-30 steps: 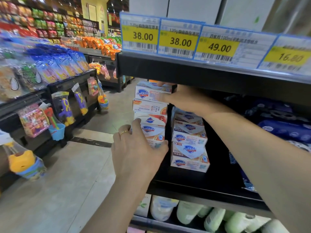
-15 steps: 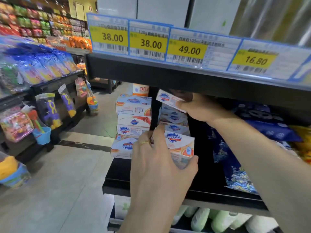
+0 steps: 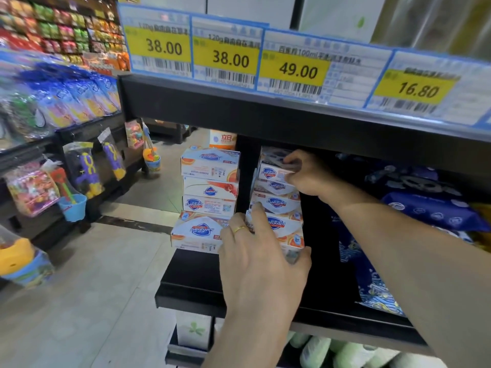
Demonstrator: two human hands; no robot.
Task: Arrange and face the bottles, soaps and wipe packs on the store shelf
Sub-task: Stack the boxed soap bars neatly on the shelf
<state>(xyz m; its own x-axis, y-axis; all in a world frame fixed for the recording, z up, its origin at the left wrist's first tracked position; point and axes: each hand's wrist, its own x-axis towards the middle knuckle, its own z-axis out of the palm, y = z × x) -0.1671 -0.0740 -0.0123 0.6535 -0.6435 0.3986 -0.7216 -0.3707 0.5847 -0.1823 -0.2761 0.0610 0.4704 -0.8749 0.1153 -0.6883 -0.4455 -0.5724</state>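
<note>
Soap in boxes, two stacks at the left end of the shelf (image 3: 191, 285), with blue wipe packs (image 3: 430, 211) further right on the same board. Left hand (image 3: 260, 251) on the lowest box (image 3: 288, 231) of the right stack (image 3: 276, 201): grip curled round its front corner, thumb at the right edge, fingers spread over the face and reaching toward the left stack (image 3: 210, 187). Probably there to steady the base of the pile and keep it square to the shelf edge. Right hand (image 3: 305, 173) up under the shelf above, grip pinching the right end of the top box (image 3: 273, 173) of that same stack. Apparently seating it flush, logo outward, hence one hand low and one high on a single pile. Logos on the right stack mostly facing front. Bottom box of the left stack (image 3: 199, 232) upside down and jutting forward past those above it; likely in need of turning. Price tags (image 3: 292, 67) along the upper shelf's edge.
</note>
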